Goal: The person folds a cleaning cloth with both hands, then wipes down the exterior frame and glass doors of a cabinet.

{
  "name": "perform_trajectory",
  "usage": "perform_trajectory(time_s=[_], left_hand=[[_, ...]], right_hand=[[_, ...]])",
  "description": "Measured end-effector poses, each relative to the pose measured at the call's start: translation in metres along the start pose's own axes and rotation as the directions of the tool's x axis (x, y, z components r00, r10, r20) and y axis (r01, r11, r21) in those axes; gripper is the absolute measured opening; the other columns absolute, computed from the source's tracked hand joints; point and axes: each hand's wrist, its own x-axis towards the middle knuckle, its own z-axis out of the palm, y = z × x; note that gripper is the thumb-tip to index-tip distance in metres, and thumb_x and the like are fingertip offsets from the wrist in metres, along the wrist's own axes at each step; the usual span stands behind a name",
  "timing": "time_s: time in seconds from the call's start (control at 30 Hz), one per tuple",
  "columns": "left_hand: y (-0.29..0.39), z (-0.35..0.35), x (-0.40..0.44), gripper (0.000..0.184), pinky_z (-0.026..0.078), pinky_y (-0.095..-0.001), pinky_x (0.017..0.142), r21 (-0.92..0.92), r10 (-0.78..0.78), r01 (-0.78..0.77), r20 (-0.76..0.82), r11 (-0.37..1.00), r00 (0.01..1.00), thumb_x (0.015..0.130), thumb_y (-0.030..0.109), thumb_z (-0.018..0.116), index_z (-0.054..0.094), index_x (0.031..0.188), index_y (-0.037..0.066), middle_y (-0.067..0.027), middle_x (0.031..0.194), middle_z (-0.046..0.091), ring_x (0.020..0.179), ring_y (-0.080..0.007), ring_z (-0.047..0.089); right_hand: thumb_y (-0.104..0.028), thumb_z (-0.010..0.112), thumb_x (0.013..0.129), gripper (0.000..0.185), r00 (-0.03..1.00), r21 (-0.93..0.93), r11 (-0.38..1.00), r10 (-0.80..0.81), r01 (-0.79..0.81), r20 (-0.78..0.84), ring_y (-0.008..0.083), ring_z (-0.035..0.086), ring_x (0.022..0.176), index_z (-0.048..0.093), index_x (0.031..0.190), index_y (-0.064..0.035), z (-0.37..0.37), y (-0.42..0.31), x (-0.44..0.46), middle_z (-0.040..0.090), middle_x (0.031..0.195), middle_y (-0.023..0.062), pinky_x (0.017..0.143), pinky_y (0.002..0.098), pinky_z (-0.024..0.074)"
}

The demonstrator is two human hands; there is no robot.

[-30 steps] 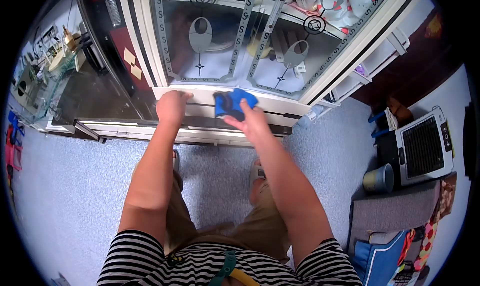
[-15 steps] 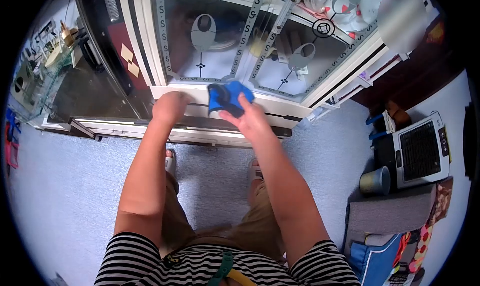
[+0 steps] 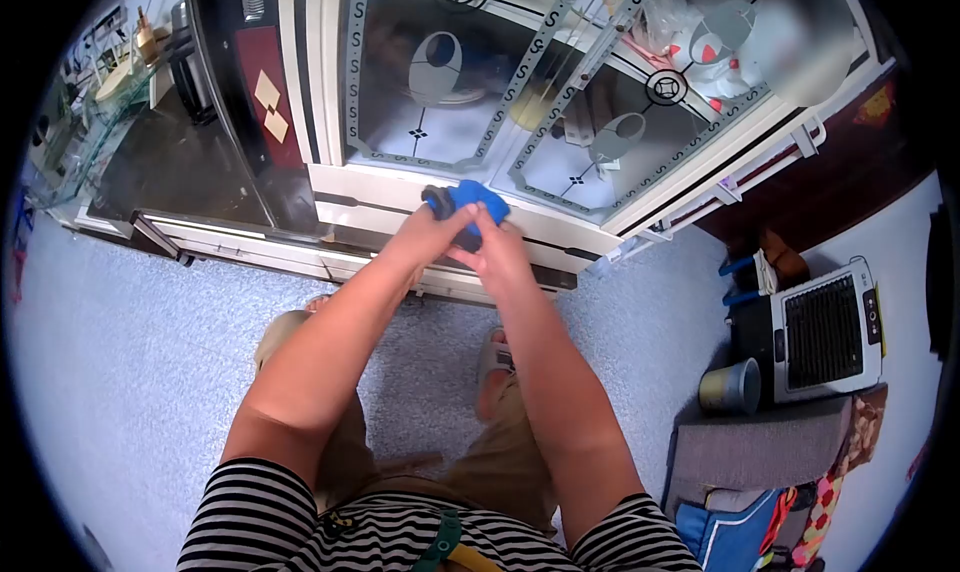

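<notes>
Both my hands meet at a blue and dark cloth in front of the cabinet. My right hand pinches its lower right part between the fingers. From the left, my left hand grips the dark side of the cloth, its fingers partly hidden. Just behind the cloth are the white drawer fronts, below the patterned glass doors. The cloth looks bunched up.
A dark countertop extends to the left, with a glass shelf beyond. On the right are a bucket, a grey and black appliance and a grey padded seat. My feet stand on the blue-grey floor.
My left hand has left the drawer front and moved right to the cloth, taking hold of it. The cloth is more bunched. The view has shifted, and my left foot has moved left.
</notes>
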Motion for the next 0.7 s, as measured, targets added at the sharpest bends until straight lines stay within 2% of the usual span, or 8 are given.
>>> perform_trajectory(time_s=[0.13,0.27,0.3,0.37,0.43,0.53,0.6,0.7], left_hand=[[-0.003,-0.006,0.005,0.084,0.046,-0.0426,0.098,-0.225,-0.113,0.093,-0.079,0.97,0.99,0.086,0.057,0.067,0.047,0.132,-0.01,-0.0226,0.125,0.058,0.114,-0.0289,0.058],[-0.027,-0.017,0.024,0.078,0.048,-0.0423,0.096,-0.269,-0.086,0.056,-0.098,0.962,0.991,0.089,0.054,0.066,0.047,0.133,-0.008,-0.0196,0.123,0.059,0.111,-0.0269,0.059],[-0.027,-0.018,0.023,0.073,0.048,-0.0419,0.095,-0.245,-0.06,0.017,-0.17,0.969,0.984,0.091,0.051,0.063,0.047,0.133,-0.006,-0.0182,0.123,0.059,0.109,-0.0256,0.059],[-0.022,-0.018,0.015,0.067,0.049,-0.0414,0.094,-0.217,-0.038,-0.016,-0.244,0.976,0.969,0.094,0.048,0.061,0.046,0.134,-0.004,-0.0168,0.122,0.059,0.107,-0.0243,0.059],[-0.01,-0.016,0.003,0.062,0.043,-0.0407,0.099,-0.337,-0.043,-0.056,-0.28,0.94,0.959,0.096,0.041,0.06,0.046,0.135,-0.005,-0.0197,0.125,0.058,0.117,-0.0278,0.055],[-0.026,-0.021,0.014,0.058,0.042,-0.0408,0.101,-0.301,-0.05,-0.054,-0.327,0.952,0.944,0.098,0.039,0.057,0.045,0.134,-0.005,-0.0208,0.127,0.056,0.119,-0.0288,0.054],[-0.033,-0.025,0.018,0.058,0.042,-0.041,0.101,-0.275,-0.067,-0.035,-0.354,0.961,0.933,0.099,0.039,0.056,0.044,0.134,-0.005,-0.0216,0.128,0.056,0.119,-0.0293,0.054],[-0.043,-0.031,0.023,0.058,0.042,-0.0406,0.101,-0.311,-0.123,0.016,-0.326,0.95,0.937,0.099,0.038,0.055,0.042,0.136,-0.005,-0.0228,0.131,0.053,0.121,-0.0305,0.053]], right_hand=[[-0.033,0.057,0.098,0.046,1.0,-0.051,0.999,0.002,-0.004,-0.028,0.0316,0.062,0.108,0.05,0.127,0.0024,0.022,0.006,0.007,0.055,0.122,0.0175,0.081,0.0469,0.0624],[-0.032,0.056,0.099,0.043,1.0,-0.103,0.994,0.026,-0.028,-0.018,0.0278,0.062,0.108,0.052,0.127,-0.0006,0.035,0.005,0.004,0.057,0.123,0.015,0.084,0.0473,0.0589],[-0.032,0.056,0.099,0.043,0.999,-0.099,0.995,0.031,-0.033,-0.017,0.0278,0.062,0.108,0.052,0.127,-0.0006,0.042,0.003,-0.001,0.057,0.123,0.015,0.084,0.0473,0.0589],[-0.033,0.055,0.1,0.043,0.995,-0.285,0.957,-0.076,0.054,-0.067,0.0274,0.062,0.106,0.052,0.129,-0.0023,0.057,0.001,-0.009,0.057,0.122,0.0148,0.081,0.0452,0.0592],[-0.034,0.054,0.1,0.044,0.995,-0.331,0.941,-0.092,0.074,-0.039,0.0276,0.061,0.106,0.051,0.131,-0.004,0.054,0.012,0.003,0.056,0.122,0.0142,0.077,0.0435,0.0594],[-0.034,0.055,0.1,0.044,0.994,-0.371,0.925,-0.101,0.082,-0.031,0.0277,0.061,0.107,0.051,0.131,-0.0032,0.054,0.025,0.013,0.056,0.123,0.0146,0.075,0.0432,0.0604],[-0.032,0.054,0.099,0.048,0.991,-0.389,0.921,-0.071,0.022,-0.111,0.0303,0.062,0.109,0.049,0.131,0.0036,0.056,0.037,0.02,0.06,0.122,0.0222,0.084,0.0419,0.0562],[-0.033,0.055,0.099,0.049,0.979,-0.445,0.891,-0.16,0.088,-0.128,0.0316,0.063,0.109,0.05,0.13,0.0056,0.053,0.055,0.032,0.06,0.122,0.0239,0.089,0.0408,0.0518]])
